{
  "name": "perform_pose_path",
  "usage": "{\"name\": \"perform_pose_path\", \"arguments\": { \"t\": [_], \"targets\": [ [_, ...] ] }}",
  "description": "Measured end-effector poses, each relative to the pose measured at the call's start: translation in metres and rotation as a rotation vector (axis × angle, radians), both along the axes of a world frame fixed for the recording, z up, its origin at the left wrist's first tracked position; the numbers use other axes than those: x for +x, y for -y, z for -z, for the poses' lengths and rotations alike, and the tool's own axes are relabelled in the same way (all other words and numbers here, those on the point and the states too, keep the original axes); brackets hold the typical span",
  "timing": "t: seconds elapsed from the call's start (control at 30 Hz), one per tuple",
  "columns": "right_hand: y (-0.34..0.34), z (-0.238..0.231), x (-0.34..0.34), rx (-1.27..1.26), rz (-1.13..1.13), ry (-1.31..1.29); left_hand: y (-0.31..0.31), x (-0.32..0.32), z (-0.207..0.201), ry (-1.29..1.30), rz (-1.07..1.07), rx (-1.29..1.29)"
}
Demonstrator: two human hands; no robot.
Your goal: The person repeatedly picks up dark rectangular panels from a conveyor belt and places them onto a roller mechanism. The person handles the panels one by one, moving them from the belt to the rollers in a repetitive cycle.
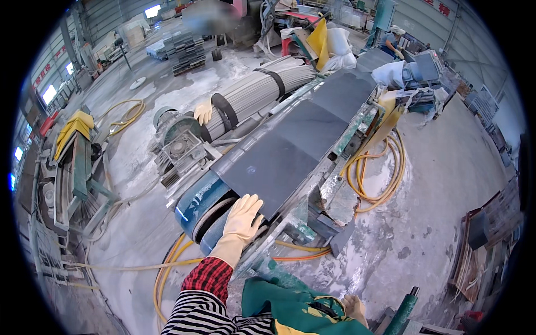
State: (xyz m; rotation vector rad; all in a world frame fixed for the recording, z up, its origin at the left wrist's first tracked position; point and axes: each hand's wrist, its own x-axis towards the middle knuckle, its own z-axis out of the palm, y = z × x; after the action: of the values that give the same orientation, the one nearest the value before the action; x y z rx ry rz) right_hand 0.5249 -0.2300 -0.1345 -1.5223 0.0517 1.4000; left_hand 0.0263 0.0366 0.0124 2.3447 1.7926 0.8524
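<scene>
the left hand (244,218), in a pale rubber glove, lies palm down with its fingers out straight and close together, and its fingertips are over the low corner of a big dark grey slab (273,170). it does not wrap around anything, and i can't tell how hard it presses. the slab is flat on a long machine (357,131), right by its round blue end (202,196), and more dark slabs (312,125) sit in a row behind it. the right hand (354,308) has a pale glove too and is low down, just beside the green apron (279,304). part of it is hidden, so i can't tell how open it is or if it has hold of something. a green pipe (401,315) sticks up near it. on the left of the slabs is a fat bundle of long pale strips (262,92) with black bands around it, and another pale glove (203,112) is at its near end, next to a dusty motor (177,134). yellow hoses (391,178) curl on the floor to the right, and far back there is a person (389,43) in a pale hat
</scene>
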Motion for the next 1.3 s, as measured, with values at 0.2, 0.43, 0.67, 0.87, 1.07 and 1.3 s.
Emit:
{"name": "perform_pose_path", "arguments": {
  "t": [0.2, 0.43, 0.67, 0.87, 1.07, 1.3],
  "targets": [
    [-0.002, 0.004, 0.008, 0.001, 0.014, -0.082, 0.005, -0.005, 0.005, -0.021, 0.012, 0.14],
    [-0.016, -0.04, 0.003, -0.135, 0.07, -0.008, -0.03, 0.02, -0.016, -0.12, 0.218, -0.094],
    [0.022, -0.004, 0.013, 0.272, -0.008, -0.246, -0.109, 0.051, -0.001, -0.268, 0.203, -0.2],
    [0.021, -0.049, -0.031, -0.045, 0.234, 0.041, -0.168, 0.089, -0.002, -0.27, 0.163, -0.186],
    [0.054, -0.048, -0.028, -0.069, 0.337, 0.024, -0.219, 0.131, 0.002, -0.175, -0.03, -0.213],
    [0.062, -0.06, -0.033, -0.215, 0.487, 0.096, -0.204, 0.117, 0.022, -0.15, -0.001, -0.095]
  ]
}}
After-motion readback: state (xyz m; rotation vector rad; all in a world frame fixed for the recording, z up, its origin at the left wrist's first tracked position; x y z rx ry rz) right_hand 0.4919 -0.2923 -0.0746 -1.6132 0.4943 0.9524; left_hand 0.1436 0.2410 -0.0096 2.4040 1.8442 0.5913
